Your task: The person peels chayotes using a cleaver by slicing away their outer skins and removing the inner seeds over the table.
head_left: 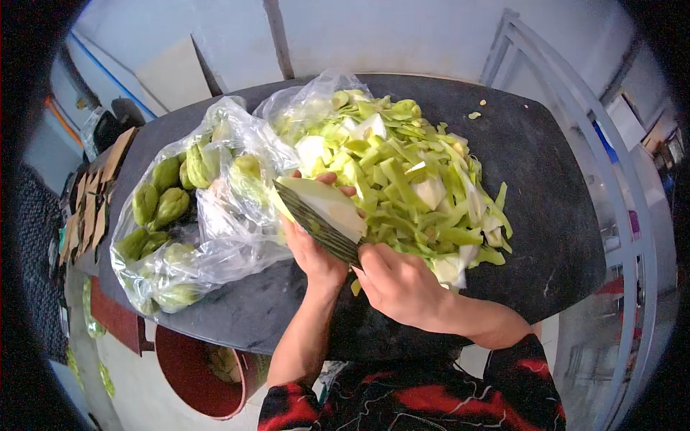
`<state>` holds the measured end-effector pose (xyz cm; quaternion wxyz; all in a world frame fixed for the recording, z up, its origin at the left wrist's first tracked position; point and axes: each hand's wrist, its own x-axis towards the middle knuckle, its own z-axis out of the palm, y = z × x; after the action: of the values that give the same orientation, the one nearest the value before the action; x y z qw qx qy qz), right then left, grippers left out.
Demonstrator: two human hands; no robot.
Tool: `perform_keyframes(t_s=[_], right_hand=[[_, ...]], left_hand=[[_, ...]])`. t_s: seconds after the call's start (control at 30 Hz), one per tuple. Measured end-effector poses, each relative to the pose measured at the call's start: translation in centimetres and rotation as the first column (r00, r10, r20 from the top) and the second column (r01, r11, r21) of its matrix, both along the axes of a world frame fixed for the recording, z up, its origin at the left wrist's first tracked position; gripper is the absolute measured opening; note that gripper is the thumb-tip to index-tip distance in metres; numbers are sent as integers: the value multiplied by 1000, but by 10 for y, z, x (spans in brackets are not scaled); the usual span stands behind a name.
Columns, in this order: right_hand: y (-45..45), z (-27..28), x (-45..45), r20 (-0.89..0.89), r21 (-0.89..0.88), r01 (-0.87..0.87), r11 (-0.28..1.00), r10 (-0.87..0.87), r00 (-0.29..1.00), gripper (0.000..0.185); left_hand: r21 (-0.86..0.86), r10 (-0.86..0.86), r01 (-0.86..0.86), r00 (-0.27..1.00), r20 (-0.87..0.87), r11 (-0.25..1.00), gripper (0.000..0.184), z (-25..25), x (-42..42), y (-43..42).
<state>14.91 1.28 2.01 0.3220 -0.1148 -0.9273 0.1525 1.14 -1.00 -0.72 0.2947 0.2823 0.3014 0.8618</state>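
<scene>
My left hand [313, 255] cups a pale chayote [327, 200], peeled on the face I see, its fingers wrapped behind it. With my right hand [402, 287] I grip a knife [316, 224]; its handle is hidden in my fist. The broad, dark-streaked blade lies across the near side of the chayote, pointing up and left. Just beyond my hands spreads a heap of green peelings [395, 179] with white pieces among them. To the left, a clear plastic bag [226, 237] lies open around several unpeeled green chayotes [172, 205].
Everything rests on a dark table [550, 230] with rounded corners. A red bucket [188, 384] stands on the floor below its front left edge. A grey metal frame [625, 215] rises at the right. Flattened cardboard [90, 208] is stacked at the left.
</scene>
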Motion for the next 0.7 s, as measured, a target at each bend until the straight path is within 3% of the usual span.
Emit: perform_keyframes(t_s=[0.1,0.17,0.5,0.7], right_hand=[[2,1,-2,8,-21,-11,1000,11,1000,23],[4,4,-3,-60,-146,-16,989,7,998,16],[21,11,-2,-90,-230,-96,968,77,993,15],[25,11,-1,-53,-236,-125,964,116,992,15]], left_hand=[[-30,-3,0,996,-87,1000,95,3,-6,-2],[-29,5,-9,989,-150,1000,96,8,-6,-2],[-48,79,-107,912,-403,993,102,3,-14,-2],[-95,60,-97,939,-339,991,98,7,-14,-4]])
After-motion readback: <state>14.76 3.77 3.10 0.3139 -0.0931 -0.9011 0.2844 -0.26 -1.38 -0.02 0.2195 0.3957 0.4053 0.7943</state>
